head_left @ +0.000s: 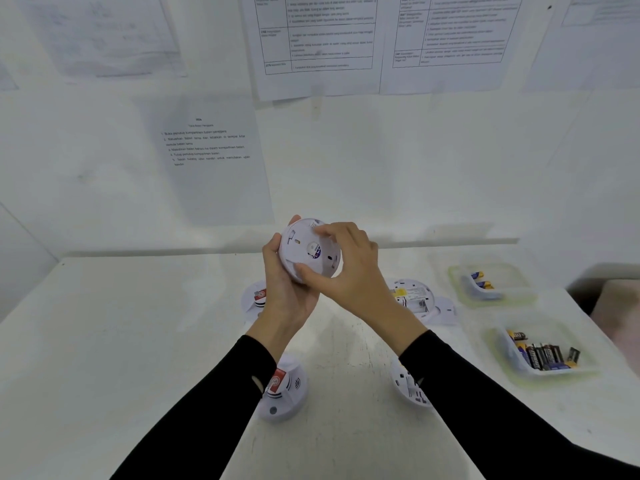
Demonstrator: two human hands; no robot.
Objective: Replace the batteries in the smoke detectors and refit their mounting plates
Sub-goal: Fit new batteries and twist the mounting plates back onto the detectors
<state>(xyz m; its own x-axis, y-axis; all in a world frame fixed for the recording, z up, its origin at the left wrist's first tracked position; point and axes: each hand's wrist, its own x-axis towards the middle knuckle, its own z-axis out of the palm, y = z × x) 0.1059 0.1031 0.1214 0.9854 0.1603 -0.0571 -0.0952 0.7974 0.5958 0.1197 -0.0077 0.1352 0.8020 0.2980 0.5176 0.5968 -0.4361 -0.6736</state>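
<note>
White smoke detector (309,250) is up off the table (138,341), back facing you. Your left hand (285,289) cups its rim as an anchor; your right hand (349,268) pinches the mounting plate edge, likely for twisting it home.

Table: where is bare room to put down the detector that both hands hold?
Widest: the table left of the far red-labelled detector and the near red-labelled detector. A narrower strip runs down the middle, below the forearms. The right is crowded: the open detector, the far battery tray, the near battery tray.
</note>
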